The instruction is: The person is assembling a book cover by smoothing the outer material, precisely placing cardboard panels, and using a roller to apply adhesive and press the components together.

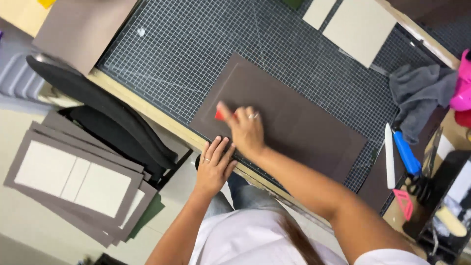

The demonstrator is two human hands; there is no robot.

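Closest to me, my left hand [214, 164] lies flat and released on the tabletop [147, 110] edge; my right hand [245, 128], grip clenched on a red tool [219, 115], rubs the brown sheet [284, 118] on the cutting mat [186, 54]. Most of its surface looks unworked.

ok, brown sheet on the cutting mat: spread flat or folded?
Spread flat. The brown sheet lies in one layer on the gridded cutting mat, no fold showing; the right hand presses on it.
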